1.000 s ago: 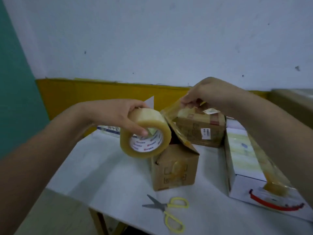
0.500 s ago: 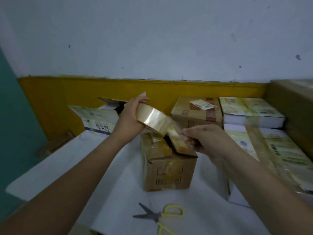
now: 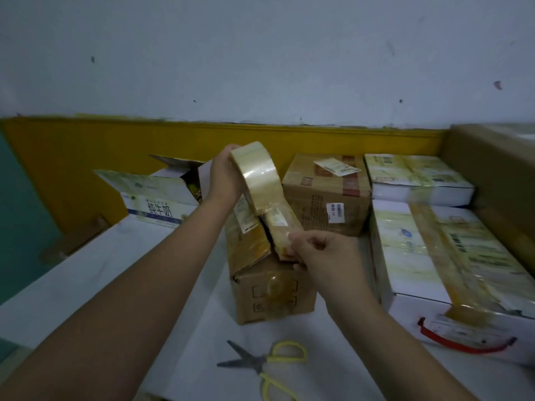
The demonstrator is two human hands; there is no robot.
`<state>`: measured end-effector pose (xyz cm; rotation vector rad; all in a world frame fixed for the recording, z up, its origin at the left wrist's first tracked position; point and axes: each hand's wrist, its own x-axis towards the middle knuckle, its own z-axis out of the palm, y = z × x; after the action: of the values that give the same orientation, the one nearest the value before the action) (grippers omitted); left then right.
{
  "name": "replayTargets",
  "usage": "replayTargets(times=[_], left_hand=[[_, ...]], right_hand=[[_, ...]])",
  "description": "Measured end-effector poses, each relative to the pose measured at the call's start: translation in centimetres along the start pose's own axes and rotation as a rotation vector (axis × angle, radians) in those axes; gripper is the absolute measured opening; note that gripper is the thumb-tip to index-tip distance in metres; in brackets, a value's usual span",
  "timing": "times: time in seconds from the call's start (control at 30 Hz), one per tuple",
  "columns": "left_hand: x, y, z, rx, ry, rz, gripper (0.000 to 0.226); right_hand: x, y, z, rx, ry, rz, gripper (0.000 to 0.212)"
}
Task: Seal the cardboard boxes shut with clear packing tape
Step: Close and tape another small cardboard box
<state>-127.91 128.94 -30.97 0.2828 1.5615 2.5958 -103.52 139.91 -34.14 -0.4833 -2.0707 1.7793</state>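
A small brown cardboard box (image 3: 272, 296) stands in the middle of the white table, its top flaps slightly apart. My left hand (image 3: 224, 175) grips a roll of clear packing tape (image 3: 254, 172) above the far end of the box. A strip of tape (image 3: 279, 224) runs from the roll down over the top seam. My right hand (image 3: 315, 253) pinches the free end of that strip at the near top edge of the box.
Yellow-handled scissors (image 3: 269, 363) lie on the table (image 3: 86, 279) in front of the box. A taped white carton with a red handle (image 3: 451, 273) stands at the right, another brown box (image 3: 327, 192) behind, an open white carton (image 3: 156, 195) at the back left.
The roll moved from in front of the box up and back over its far end. My right hand came down from the rear box, drawing the tape end to the box's near edge.
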Motion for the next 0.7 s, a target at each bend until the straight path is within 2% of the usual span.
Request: replayTargets(times=[0.07,0.1,0.13,0.2,0.27,0.3,0.37,0.43,0.47,0.6,0.67,0.7], left_hand=[[-0.3,-1.1,0.5,0.086,-0.051,-0.05,0.046],[1.0,-2.9,-0.1,0.155,-0.059,-0.098,0.041],[1.3,-4.0,-0.6,0.124,-0.09,-0.207,0.034],[2.4,-6.0,-2.2,0.194,-0.046,-0.297,0.016],[2.9,-6.3,-2.7,0.383,0.044,-0.109,0.013],[1.2,-5.1,-1.7,0.369,0.101,-0.081,0.022],[1.0,-5.2,-0.9,0.212,0.043,-0.092,0.041],[0.9,-5.1,-1.1,0.069,-0.013,-0.098,0.035],[0.6,-4.9,-1.0,0.033,-0.039,-0.123,0.034],[0.5,-4.9,-0.4,0.007,0.093,-0.029,0.027],[0.2,-4.8,0.1,-0.087,0.027,-0.049,0.015],[0.8,-5.2,0.0,-0.134,-0.04,-0.061,0.027]], right_hand=[[-0.7,0.1,0.5,-0.026,0.033,-0.018,0.024],[-0.9,0.2,0.7,-0.045,0.044,-0.027,0.024],[-1.2,0.3,1.0,-0.062,0.05,-0.038,0.025],[-1.6,0.4,1.5,-0.046,0.06,-0.054,0.031],[-1.7,0.5,1.9,0.008,0.07,-0.04,0.033],[-1.8,0.5,2.1,0.05,0.075,-0.03,0.027],[-2.2,0.7,2.5,0.122,0.07,-0.02,0.009],[-2.5,1.2,2.7,0.133,0.075,-0.006,0.026],[-2.7,1.4,2.8,0.131,0.079,-0.006,0.027],[-4.0,2.8,2.9,0.095,0.148,-0.052,0.019],[-4.6,3.5,3.0,0.075,0.154,-0.064,0.02],[-4.8,3.9,3.0,0.073,0.154,-0.066,0.02]])
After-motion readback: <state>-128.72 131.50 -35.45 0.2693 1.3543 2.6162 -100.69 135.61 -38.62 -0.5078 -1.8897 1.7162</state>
